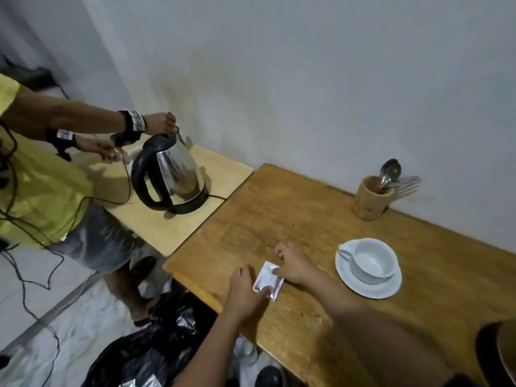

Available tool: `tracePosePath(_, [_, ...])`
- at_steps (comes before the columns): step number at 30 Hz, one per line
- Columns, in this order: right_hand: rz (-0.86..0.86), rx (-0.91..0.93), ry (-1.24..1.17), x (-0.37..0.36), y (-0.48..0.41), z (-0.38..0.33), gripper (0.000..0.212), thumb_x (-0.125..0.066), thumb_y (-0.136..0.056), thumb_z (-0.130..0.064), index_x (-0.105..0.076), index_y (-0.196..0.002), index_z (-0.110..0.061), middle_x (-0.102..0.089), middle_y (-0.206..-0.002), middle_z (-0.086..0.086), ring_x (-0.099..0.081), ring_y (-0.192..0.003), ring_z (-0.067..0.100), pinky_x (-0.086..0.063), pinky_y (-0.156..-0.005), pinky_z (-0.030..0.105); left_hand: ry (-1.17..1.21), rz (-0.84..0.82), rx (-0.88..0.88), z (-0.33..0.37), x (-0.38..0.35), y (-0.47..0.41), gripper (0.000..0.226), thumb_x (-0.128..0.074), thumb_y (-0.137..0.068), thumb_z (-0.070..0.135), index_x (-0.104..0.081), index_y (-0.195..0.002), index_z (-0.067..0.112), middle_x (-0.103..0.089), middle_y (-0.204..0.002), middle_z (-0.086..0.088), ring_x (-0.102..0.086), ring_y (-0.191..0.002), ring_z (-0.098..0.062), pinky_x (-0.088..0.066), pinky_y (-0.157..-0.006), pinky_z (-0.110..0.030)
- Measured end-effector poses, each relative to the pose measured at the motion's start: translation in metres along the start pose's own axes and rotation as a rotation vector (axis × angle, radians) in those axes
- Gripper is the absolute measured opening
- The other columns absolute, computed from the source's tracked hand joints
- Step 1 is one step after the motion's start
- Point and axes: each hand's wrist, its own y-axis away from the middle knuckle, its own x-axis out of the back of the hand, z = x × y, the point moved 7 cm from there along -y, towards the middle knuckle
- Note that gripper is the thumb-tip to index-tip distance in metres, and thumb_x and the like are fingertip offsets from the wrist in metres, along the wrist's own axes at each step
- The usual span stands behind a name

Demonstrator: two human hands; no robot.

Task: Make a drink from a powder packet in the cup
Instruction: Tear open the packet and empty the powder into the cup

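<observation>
Two hands meet on one silver powder packet point(268, 280), which lies low in the frame's centre, flat or nearly flat on the dark wooden table point(321, 219) near its front left corner. The left hand point(244, 291) comes up from the bottom of the frame and pinches the packet's lower edge with its fingers closed on it; the right hand point(293, 265) reaches in from the lower right and grips the packet's upper right corner between thumb and fingertips. To the right of the packet, well apart from it, an empty white cup point(371, 261) stands upright on a white saucer point(368, 289), its handle pointing left toward the hands. Farther up, at the right of the frame against the grey wall point(307, 79), a wooden holder point(371, 199) carries a spoon and forks point(396, 177). In the left half, a lighter wooden side table point(173, 227) adjoins the dark one and bears a steel electric kettle point(170, 177) with a black handle, seated on its base. A second person point(42, 177) in a yellow shirt stands at the upper left, wearing black wrist bands, one hand at the kettle's lid and the other just behind the kettle. At the bottom left, a black plastic bag point(150, 350) sits on the floor with more silver packets point(139, 382) showing at the very bottom edge.
</observation>
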Motion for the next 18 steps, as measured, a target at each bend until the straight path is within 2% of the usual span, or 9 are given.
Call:
tracePosePath(2, [-0.018,-0.040,0.065,-0.008,-0.003,0.003,0.046,-0.069,-0.077,-0.021,-0.049,-0.117,-0.011,-0.046,-0.126,0.014,-0.047,-0.116,0.032,-0.043,-0.097,0.038,-0.044,0.056,-0.005,0.000,0.000,-0.002,0.047,-0.067,-0.071,0.037,-0.048,-0.103,0.008,-0.047,-0.111,-0.009,-0.043,-0.111,-0.028,-0.039,-0.091,-0.033])
tracePosePath(5, [-0.040,-0.095,0.129,-0.020,-0.006,0.010,0.052,-0.071,-0.075,-0.020,-0.047,-0.120,-0.010,-0.042,-0.130,0.016,-0.040,-0.122,0.033,-0.040,-0.096,0.037,-0.020,0.076,0.025,-0.002,-0.005,-0.006,0.050,-0.070,-0.069,0.038,-0.050,-0.104,0.009,-0.049,-0.110,-0.008,-0.045,-0.107,-0.025,-0.039,-0.087,-0.032])
tracePosePath(8, [-0.024,-0.112,0.102,-0.022,-0.012,0.014,0.054,-0.075,-0.071,-0.018,-0.049,-0.118,-0.010,-0.045,-0.128,0.015,-0.044,-0.118,0.031,-0.042,-0.091,0.036,0.078,0.072,0.039,-0.005,-0.007,-0.013,0.049,-0.074,-0.062,0.042,-0.054,-0.094,0.012,-0.058,-0.101,-0.008,-0.054,-0.097,-0.025,-0.041,-0.074,-0.030])
tracePosePath(10, [-0.051,-0.111,0.081,-0.021,-0.013,0.013,0.043,-0.075,-0.071,-0.014,-0.055,-0.109,-0.009,-0.053,-0.119,0.014,-0.052,-0.103,0.027,-0.045,-0.080,0.031,0.097,0.040,0.033,-0.007,-0.009,-0.018,0.042,-0.074,-0.058,0.038,-0.054,-0.086,0.014,-0.061,-0.096,-0.011,-0.056,-0.094,-0.027,-0.039,-0.070,-0.029])
tracePosePath(11, [-0.069,-0.096,0.077,-0.021,-0.014,0.011,0.030,-0.073,-0.073,-0.011,-0.059,-0.099,-0.010,-0.058,-0.112,0.014,-0.053,-0.093,0.024,-0.044,-0.070,0.028,0.100,0.021,0.032,-0.009,-0.011,-0.020,0.037,-0.073,-0.055,0.035,-0.055,-0.082,0.016,-0.062,-0.094,-0.012,-0.058,-0.093,-0.028,-0.038,-0.067,-0.028])
tracePosePath(12, [-0.084,-0.074,0.071,-0.021,-0.013,0.010,0.015,-0.070,-0.075,-0.009,-0.061,-0.087,-0.011,-0.061,-0.101,0.013,-0.052,-0.085,0.021,-0.040,-0.061,0.026,0.104,0.002,0.031,-0.010,-0.011,-0.021,0.034,-0.072,-0.053,0.033,-0.056,-0.079,0.017,-0.064,-0.091,-0.012,-0.060,-0.091,-0.028,-0.038,-0.064,-0.027])
tracePosePath(13, [-0.099,-0.048,0.054,-0.019,-0.011,0.008,0.009,-0.068,-0.077,-0.007,-0.061,-0.078,-0.013,-0.060,-0.091,0.011,-0.051,-0.080,0.020,-0.035,-0.054,0.025,0.126,-0.016,0.033,-0.011,-0.011,-0.021,0.031,-0.072,-0.052,0.030,-0.056,-0.076,0.017,-0.064,-0.087,-0.011,-0.060,-0.086,-0.026,-0.037,-0.060,-0.025])
tracePosePath(16, [-0.131,0.030,-0.009,-0.001,0.002,-0.004,0.017,-0.062,-0.080,-0.006,-0.058,-0.069,-0.018,-0.053,-0.072,0.001,-0.046,-0.066,0.015,-0.030,-0.050,0.024,0.355,-0.080,0.054,-0.002,-0.004,-0.015,0.023,-0.074,-0.063,0.018,-0.055,-0.074,0.013,-0.055,-0.069,-0.002,-0.051,-0.065,-0.013,-0.039,-0.048,-0.014])
tracePosePath(18, [-0.147,0.054,-0.043,0.022,0.012,-0.015,0.028,-0.061,-0.079,-0.005,-0.050,-0.061,-0.022,-0.048,-0.064,-0.002,-0.041,-0.062,0.013,-0.031,-0.054,0.028,0.556,-0.166,0.066,0.013,0.004,-0.011,0.014,-0.071,-0.075,0.012,-0.057,-0.080,0.011,-0.057,-0.070,-0.001,-0.053,-0.066,-0.012,-0.044,-0.052,-0.011])
